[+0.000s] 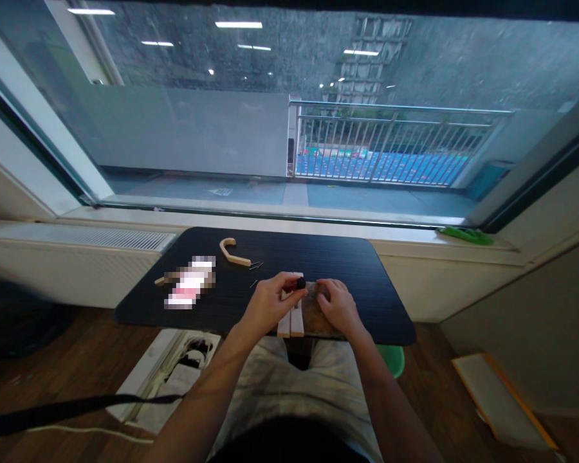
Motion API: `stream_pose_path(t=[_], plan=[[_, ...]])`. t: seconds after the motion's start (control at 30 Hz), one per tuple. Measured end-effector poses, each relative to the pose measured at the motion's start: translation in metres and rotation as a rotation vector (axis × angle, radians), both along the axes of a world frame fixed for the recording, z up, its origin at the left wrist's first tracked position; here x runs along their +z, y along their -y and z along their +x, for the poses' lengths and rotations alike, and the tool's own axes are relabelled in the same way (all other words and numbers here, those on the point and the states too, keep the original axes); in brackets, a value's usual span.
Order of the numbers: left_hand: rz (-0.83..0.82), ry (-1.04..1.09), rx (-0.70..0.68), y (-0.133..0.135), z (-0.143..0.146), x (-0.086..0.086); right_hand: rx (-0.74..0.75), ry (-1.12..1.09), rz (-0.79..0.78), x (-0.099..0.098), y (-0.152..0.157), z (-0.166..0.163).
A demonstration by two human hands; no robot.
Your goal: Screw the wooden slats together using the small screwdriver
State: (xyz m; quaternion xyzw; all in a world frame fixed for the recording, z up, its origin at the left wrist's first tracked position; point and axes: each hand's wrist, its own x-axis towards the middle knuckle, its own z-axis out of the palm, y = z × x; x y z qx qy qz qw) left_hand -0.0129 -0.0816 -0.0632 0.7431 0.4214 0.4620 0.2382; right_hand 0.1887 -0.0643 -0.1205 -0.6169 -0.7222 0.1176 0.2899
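Observation:
My left hand [270, 303] pinches a small black knob-like piece [301, 283] between thumb and fingers, over two pale wooden strips [296, 323] lying side by side at the table's front edge. Right of the strips is a mottled brown board [314, 315]. On that board rests my right hand [338, 307], fingers loosely spread and nothing visible in its grasp. Farther back lies a pale, hook-shaped wooden piece [229, 252]. Several thin metal screws or nails [255, 265] are beside its straight end. My left fingers partly cover the strips.
The black table [328, 251] stands below a large window. A blurred-out pink and white item [190, 283] lies at its left, beside a wooden stick end [160, 281]. Under the table are a white box with cables [149, 379] and a green basin [393, 361]. A green cloth [466, 236] lies on the sill.

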Motion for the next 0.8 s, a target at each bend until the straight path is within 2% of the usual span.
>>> stream_pose_path(t=[0.27, 0.8], plan=[[-0.03, -0.021, -0.007, 0.0, -0.0009, 0.0021, 0.006, -0.013, -0.003, -0.0007, -0.0002, 0.0003], [0.053, -0.095, 0.006, 0.0009, 0.0031, 0.0048, 0.0, -0.021, -0.005, -0.0016, 0.0001, -0.0005]])
